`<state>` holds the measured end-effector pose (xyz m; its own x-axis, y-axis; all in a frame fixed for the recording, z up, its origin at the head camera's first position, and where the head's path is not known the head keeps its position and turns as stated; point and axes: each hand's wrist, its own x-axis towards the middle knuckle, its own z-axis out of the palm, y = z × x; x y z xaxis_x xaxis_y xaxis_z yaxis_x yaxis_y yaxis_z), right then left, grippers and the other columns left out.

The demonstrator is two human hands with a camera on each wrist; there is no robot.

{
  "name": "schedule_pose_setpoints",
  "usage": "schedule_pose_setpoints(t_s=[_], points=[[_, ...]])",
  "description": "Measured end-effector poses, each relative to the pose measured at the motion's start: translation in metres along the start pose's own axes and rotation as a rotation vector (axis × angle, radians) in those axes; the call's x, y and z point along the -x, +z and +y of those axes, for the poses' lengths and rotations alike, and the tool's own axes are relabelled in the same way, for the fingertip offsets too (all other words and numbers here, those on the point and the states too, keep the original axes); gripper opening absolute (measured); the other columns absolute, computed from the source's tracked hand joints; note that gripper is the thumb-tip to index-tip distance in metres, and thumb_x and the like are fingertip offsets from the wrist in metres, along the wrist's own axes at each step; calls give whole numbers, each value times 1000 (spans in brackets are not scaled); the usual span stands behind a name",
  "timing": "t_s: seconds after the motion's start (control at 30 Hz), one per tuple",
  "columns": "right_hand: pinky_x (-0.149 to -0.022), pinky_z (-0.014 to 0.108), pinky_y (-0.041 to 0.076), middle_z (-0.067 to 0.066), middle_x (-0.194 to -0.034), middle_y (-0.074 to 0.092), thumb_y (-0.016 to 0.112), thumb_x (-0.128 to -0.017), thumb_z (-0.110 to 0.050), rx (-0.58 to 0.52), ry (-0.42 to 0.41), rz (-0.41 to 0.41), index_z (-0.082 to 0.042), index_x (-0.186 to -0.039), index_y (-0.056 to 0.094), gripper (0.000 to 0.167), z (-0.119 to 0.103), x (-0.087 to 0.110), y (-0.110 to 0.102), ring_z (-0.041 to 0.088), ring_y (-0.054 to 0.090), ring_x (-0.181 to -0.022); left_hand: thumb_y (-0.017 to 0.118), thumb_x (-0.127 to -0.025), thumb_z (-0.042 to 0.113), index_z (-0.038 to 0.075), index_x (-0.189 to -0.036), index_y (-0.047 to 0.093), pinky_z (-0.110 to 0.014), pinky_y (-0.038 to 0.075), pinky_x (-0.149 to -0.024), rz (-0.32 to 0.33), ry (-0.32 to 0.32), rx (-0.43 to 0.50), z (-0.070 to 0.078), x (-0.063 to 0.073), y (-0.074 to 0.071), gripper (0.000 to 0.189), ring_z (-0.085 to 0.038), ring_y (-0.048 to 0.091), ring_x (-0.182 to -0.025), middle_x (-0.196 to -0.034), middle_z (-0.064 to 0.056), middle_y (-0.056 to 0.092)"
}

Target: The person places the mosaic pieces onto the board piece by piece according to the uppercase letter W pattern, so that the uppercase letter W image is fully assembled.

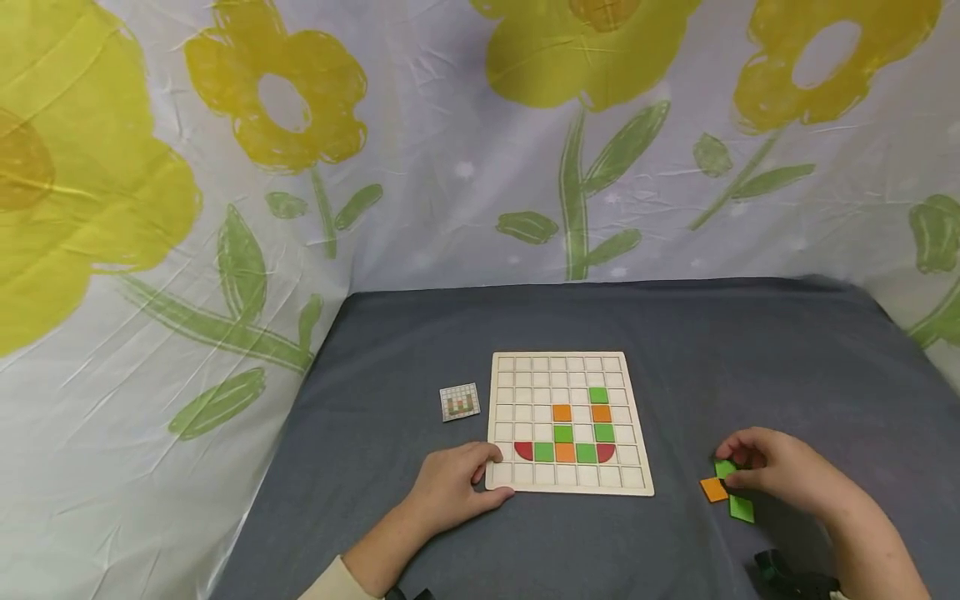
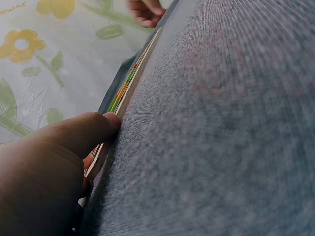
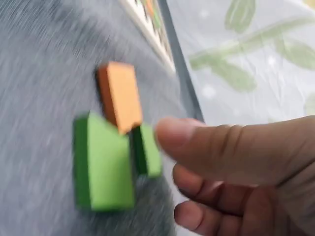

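A pale wooden grid board (image 1: 517, 479) lies on the dark cloth, holding green, orange and red tiles. My left hand (image 1: 453, 486) grips its near left corner, fingers at the left edge and thumb at the near edge; the left wrist view has the thumb (image 2: 112, 120) against the rim. Right of the board, my right hand (image 1: 783, 471) pinches a green tile (image 1: 725, 468) between thumb and fingers; the index fingertip is hidden in the right wrist view. Close beside it are an orange tile (image 3: 124, 96) and another green tile (image 3: 110, 164).
A small pattern card (image 1: 460, 402) lies left of the board, with a grid and coloured picture. Dark grey cloth (image 1: 405, 333) covers the table. A white curtain printed with yellow flowers (image 1: 450, 167) hangs behind and at the sides.
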<state>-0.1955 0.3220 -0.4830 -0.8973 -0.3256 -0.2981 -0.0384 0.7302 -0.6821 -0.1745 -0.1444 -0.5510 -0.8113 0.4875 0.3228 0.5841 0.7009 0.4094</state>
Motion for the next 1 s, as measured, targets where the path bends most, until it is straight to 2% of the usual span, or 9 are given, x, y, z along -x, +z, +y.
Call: schedule_pose_setpoints(t_s=[0.1, 0.3, 0.5, 0.7, 0.8, 0.9, 1.0], points=[[-65, 32, 41, 5, -89, 52, 81, -87, -13, 23, 46, -19, -5, -108, 67, 26, 10, 1, -1, 19, 47, -78, 84, -82, 46, 20, -104, 66, -16, 32, -53, 4, 3, 1, 0, -1, 1, 38, 5, 32, -57, -70, 16, 39], [-62, 32, 35, 3, -86, 50, 82, -87, -18, 73, 47, 43, -7, -110, 65, 31, 20, 1, 3, 17, 45, -72, 85, -82, 46, 20, -103, 66, -16, 30, -52, 8, 6, -2, 0, 0, 1, 38, 4, 31, -57, -70, 15, 39], [-61, 31, 34, 2, -84, 50, 79, -91, -22, 85, 56, 36, -6, -110, 66, 28, 18, -1, 3, 15, 44, -70, 84, -83, 46, 20, -104, 67, -17, 30, -52, -2, -3, 7, 0, 0, 0, 38, 4, 31, -56, -70, 15, 40], [-62, 34, 35, 2, -79, 48, 77, -90, -24, 180, 57, 47, -5, -104, 65, 26, 8, -7, 4, 18, 44, -69, 84, -82, 46, 22, -103, 66, -16, 30, -52, -9, -25, -4, -1, 0, -1, 37, 3, 32, -56, -70, 16, 39], [-63, 36, 37, 1, -78, 50, 78, -86, -25, 268, 54, 59, -7, -100, 65, 26, 3, -11, 5, 18, 45, -68, 84, -82, 47, 22, -104, 66, -16, 30, -53, -14, -28, -8, -2, 1, 0, 37, 4, 32, -56, -70, 17, 39], [-66, 41, 45, 0, -83, 57, 79, -82, -26, 339, 41, 81, -8, -99, 67, 28, -3, -14, 5, 18, 52, -73, 84, -83, 47, 22, -104, 66, -16, 30, -53, -10, -18, -8, -2, 1, 1, 37, 4, 32, -57, -70, 16, 40], [-70, 46, 51, 1, -91, 65, 80, -82, -26, 350, 20, 104, -5, -102, 68, 32, -10, -15, 2, 20, 60, -79, 83, -83, 47, 22, -105, 66, -16, 31, -53, -2, -4, -4, -2, 1, 1, 37, 4, 32, -57, -70, 15, 41]])
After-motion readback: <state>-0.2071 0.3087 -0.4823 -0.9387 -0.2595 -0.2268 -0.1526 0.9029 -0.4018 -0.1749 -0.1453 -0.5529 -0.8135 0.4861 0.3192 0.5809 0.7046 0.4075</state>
